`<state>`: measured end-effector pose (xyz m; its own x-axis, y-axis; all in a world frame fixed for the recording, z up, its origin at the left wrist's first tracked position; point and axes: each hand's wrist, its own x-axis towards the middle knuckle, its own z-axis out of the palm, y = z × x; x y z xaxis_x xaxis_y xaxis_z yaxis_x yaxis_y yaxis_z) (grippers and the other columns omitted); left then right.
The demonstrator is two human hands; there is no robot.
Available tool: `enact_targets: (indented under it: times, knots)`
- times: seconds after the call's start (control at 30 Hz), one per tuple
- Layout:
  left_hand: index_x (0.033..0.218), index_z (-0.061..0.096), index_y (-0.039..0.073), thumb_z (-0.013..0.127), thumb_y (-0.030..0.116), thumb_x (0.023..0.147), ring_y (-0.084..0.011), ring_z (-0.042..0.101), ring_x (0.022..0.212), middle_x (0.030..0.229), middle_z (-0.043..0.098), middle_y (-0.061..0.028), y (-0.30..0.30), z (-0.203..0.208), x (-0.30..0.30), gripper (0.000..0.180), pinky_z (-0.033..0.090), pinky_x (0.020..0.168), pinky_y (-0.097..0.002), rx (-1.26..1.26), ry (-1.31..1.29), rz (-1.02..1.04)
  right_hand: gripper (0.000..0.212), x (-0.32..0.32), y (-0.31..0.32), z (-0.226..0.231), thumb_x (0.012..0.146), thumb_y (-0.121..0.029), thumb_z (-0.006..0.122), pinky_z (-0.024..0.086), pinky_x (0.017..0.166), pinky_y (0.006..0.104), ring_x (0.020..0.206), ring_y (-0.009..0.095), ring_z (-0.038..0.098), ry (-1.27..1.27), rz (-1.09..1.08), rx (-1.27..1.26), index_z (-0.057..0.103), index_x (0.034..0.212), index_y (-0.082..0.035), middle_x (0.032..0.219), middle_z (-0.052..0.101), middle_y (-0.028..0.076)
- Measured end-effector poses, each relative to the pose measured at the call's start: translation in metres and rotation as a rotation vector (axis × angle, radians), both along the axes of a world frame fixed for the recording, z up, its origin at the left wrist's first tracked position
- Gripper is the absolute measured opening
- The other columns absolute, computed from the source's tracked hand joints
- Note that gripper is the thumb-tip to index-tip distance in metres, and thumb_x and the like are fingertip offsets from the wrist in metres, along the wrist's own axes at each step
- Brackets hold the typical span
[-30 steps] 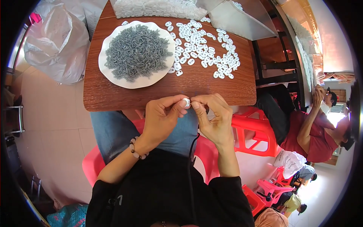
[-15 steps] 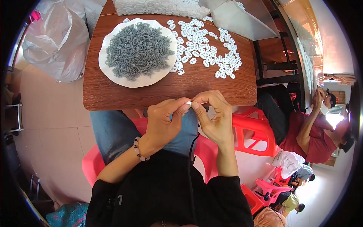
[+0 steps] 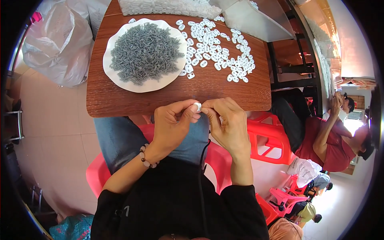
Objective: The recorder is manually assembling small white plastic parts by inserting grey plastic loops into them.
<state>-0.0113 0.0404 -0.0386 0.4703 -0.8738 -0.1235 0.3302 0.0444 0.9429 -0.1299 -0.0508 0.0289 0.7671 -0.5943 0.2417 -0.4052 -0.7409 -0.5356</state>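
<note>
My left hand (image 3: 175, 122), with a beaded bracelet on its wrist, pinches a small white oval plastic piece (image 3: 198, 107) between thumb and forefinger, just off the table's near edge. Thumb and forefinger of my right hand (image 3: 227, 120) are pressed together at the right side of that piece; anything between them is too small or hidden to make out. On the table, a white scalloped plate (image 3: 111, 76) carries a heap of small grey spring-like pieces (image 3: 146, 52). Right of it lie many loose white oval pieces (image 3: 218, 56) with two dark holes each.
The brown wooden table (image 3: 160, 102) reaches over my knees. A clear bag of white pieces (image 3: 168, 7) and a pale bin (image 3: 260, 22) stand at its far side. White sacks (image 3: 58, 48) are at left, a red stool (image 3: 270, 142) at right. Another person (image 3: 332, 140) sits further right.
The white piece has turned so that more of its face shows between my fingers. My left hand has shifted slightly; my right fingers have curled in closer at its side.
</note>
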Motion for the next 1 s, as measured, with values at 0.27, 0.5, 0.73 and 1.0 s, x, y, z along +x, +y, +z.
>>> enact_targets:
  times: [0.27,0.5,0.73,1.0]
  knots:
    - [0.103,0.068,-0.005,0.062,0.012,0.092,-0.0124,0.066,0.071,0.085,0.07,-0.01,0.0,0.0,0.004,0.02,0.054,0.064,-0.0239,-0.008,0.056,-0.032,0.007,0.0,0.005,0.006,0.08,0.001,0.065,0.043,0.061,0.0353,0.067,0.026,0.056,-0.015,-0.07,0.135,0.063,0.086,-0.001,0.076,0.062,0.01]
    - [0.098,0.07,-0.003,0.062,0.012,0.091,-0.0102,0.063,0.067,0.08,0.07,-0.0089,0.001,0.003,0.012,0.019,0.053,0.06,-0.0238,0.022,0.059,-0.152,0.003,-0.003,-0.01,-0.005,0.079,0.0,0.067,0.044,0.061,0.0327,0.066,0.024,0.057,-0.079,0.006,0.194,0.064,0.081,-0.002,0.073,0.063,0.009]
    - [0.101,0.068,-0.005,0.06,0.011,0.093,-0.0121,0.065,0.068,0.082,0.07,-0.0113,0.002,0.006,0.016,0.019,0.054,0.06,-0.0253,0.004,0.095,-0.19,0.003,-0.007,-0.012,-0.016,0.08,-0.002,0.068,0.042,0.058,0.0314,0.064,0.022,0.058,-0.132,-0.056,0.48,0.066,0.081,-0.004,0.071,0.063,0.009]
    - [0.099,0.069,-0.005,0.061,0.013,0.092,-0.0122,0.066,0.069,0.082,0.07,-0.0102,0.0,0.006,0.015,0.02,0.055,0.062,-0.0248,0.027,0.106,-0.152,0.006,-0.002,0.002,0.017,0.077,0.0,0.069,0.043,0.056,0.031,0.06,0.021,0.054,0.051,0.002,-0.109,0.065,0.08,-0.003,0.07,0.062,0.007]
